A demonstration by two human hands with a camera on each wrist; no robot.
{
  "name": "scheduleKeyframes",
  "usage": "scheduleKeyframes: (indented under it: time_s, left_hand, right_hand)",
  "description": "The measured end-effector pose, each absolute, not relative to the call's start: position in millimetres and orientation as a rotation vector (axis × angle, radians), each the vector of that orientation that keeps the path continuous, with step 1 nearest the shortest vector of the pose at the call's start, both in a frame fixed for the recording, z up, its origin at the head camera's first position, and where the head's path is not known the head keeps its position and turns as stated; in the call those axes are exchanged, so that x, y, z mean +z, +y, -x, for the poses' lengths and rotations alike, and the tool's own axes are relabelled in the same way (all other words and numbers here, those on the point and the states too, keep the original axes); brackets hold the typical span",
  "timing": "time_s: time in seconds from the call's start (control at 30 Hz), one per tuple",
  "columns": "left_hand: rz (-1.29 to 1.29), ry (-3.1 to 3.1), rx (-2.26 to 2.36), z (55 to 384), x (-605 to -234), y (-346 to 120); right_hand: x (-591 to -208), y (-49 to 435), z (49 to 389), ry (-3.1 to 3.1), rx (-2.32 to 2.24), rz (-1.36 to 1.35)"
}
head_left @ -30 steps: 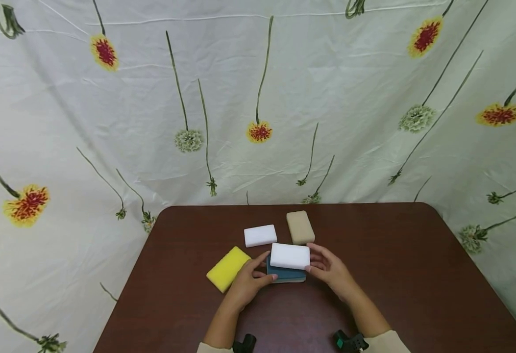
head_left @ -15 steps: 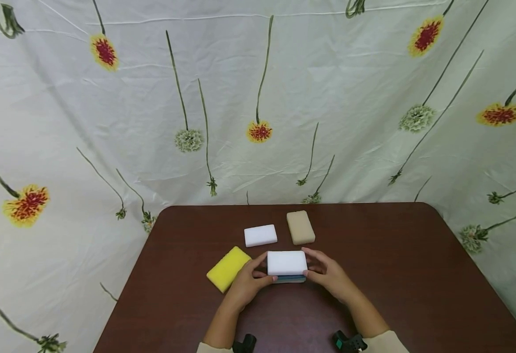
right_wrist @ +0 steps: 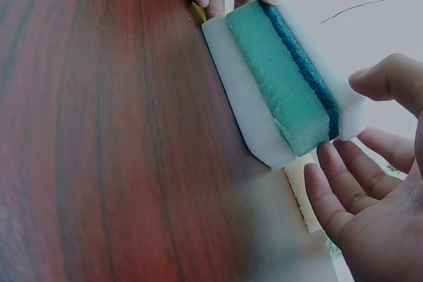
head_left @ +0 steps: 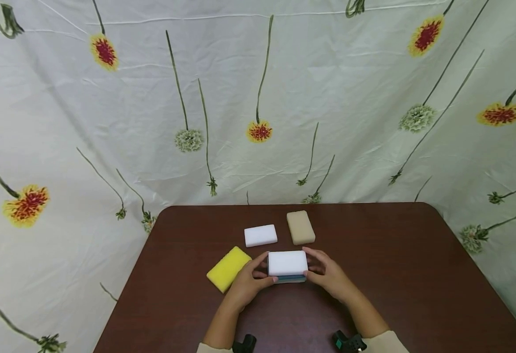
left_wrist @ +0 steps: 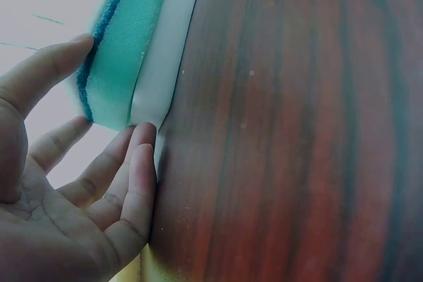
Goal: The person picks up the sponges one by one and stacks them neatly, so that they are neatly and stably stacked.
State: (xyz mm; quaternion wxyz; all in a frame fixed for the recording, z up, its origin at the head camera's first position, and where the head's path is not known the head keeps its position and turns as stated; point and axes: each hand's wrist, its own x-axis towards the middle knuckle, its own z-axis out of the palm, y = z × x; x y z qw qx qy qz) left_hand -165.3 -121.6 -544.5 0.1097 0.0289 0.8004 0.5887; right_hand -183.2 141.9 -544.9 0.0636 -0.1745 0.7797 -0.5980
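Note:
Three sponges are stacked flat on the table between the two hands. A white sponge (head_left: pixel 287 263) is on top, a teal sponge (left_wrist: pixel 132 44) with a dark blue scouring side lies in the middle, and another white sponge (right_wrist: pixel 244 90) is against the tabletop. My left hand (head_left: pixel 243 285) holds the left end of the stack, thumb at the teal sponge's near edge and fingertips along its end. At the right end, my right hand (head_left: pixel 331 275) grips the top white sponge between thumb and fingers; its lower fingertips come near the teal sponge's end.
A yellow sponge (head_left: pixel 229 269) lies just left of the left hand. Behind the stack are a third white sponge (head_left: pixel 260 236) and a beige sponge (head_left: pixel 301 227). The brown table (head_left: pixel 394 260) ends at a flowered curtain (head_left: pixel 222 98).
The top white sponge has come down and slightly left and nearer onto the teal sponge, carried by the right hand. The left hand has stayed put. Little differs over the last half second.

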Motion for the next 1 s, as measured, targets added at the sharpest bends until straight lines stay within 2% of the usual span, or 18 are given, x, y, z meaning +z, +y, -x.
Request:
scheduleKeyframes:
  time_s: [1.0]
  left_hand:
    - [-0.081, 2.380, 1.824, 166.1, -545.7, -120.4]
  right_hand:
    - [-545.1, 133.5, 183.2, 2.402, -1.753, 0.412]
